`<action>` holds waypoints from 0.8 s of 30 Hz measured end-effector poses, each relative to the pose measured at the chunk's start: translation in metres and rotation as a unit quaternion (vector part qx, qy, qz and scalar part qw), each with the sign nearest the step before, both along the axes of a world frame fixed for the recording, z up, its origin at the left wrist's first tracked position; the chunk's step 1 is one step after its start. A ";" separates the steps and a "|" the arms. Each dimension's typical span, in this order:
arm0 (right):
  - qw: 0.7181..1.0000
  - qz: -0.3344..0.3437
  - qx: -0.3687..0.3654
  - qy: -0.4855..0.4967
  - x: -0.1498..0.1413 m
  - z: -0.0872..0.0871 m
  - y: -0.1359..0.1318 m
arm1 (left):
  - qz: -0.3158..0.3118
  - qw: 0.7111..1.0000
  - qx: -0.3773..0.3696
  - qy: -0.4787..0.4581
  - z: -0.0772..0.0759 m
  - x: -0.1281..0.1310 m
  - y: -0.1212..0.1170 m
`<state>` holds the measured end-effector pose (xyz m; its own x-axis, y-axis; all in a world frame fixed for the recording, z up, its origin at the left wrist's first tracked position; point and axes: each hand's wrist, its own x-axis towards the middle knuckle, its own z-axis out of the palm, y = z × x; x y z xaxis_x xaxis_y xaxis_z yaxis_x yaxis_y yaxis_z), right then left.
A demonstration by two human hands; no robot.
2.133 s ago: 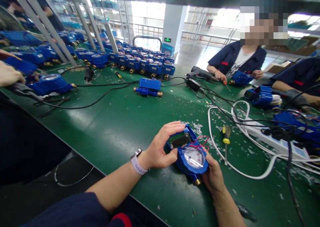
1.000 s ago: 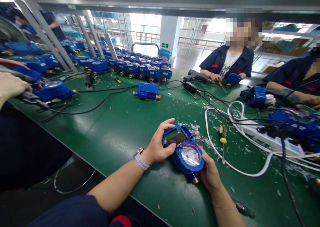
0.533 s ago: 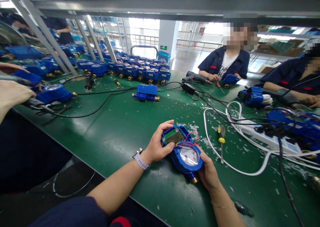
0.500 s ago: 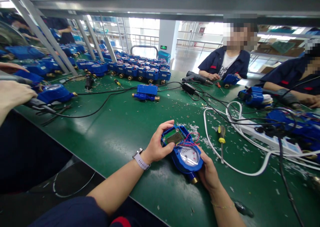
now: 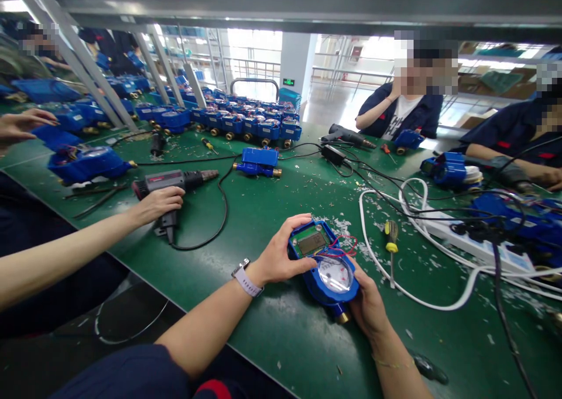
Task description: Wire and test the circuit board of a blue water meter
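I hold a blue water meter (image 5: 328, 270) over the green table (image 5: 246, 212), its cover off. A green circuit board with a display shows at its far end, red wires beside a round dial. My left hand (image 5: 278, 255) grips the meter's left side, thumb pressed near the board. My right hand (image 5: 369, 305) cups the near right side by the brass fitting (image 5: 341, 316).
A yellow-handled screwdriver (image 5: 390, 241) lies right of the meter beside a white cable and power strip (image 5: 474, 244). A neighbour's hand (image 5: 158, 203) at left holds an electric driver (image 5: 175, 181). Rows of blue meters (image 5: 246, 124) fill the back. Two people sit opposite.
The neighbour's arm at left has reached in across the table, setting an electric driver and its cord near my left. My hands still hold the meter, which sits slightly nearer me.
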<state>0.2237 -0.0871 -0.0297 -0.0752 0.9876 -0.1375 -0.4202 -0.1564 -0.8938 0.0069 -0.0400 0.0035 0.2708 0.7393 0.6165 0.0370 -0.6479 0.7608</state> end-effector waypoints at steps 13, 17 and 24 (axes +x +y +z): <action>1.000 0.001 0.002 -0.001 0.000 0.001 0.000 | 0.081 0.994 -0.062 0.045 -0.009 0.004 0.001; 1.000 0.002 0.007 -0.005 -0.001 0.002 0.001 | 0.087 0.992 -0.075 0.047 -0.006 0.005 0.000; 1.000 -0.002 0.006 -0.015 0.000 -0.001 0.001 | 0.099 0.988 -0.107 0.048 -0.003 0.004 -0.001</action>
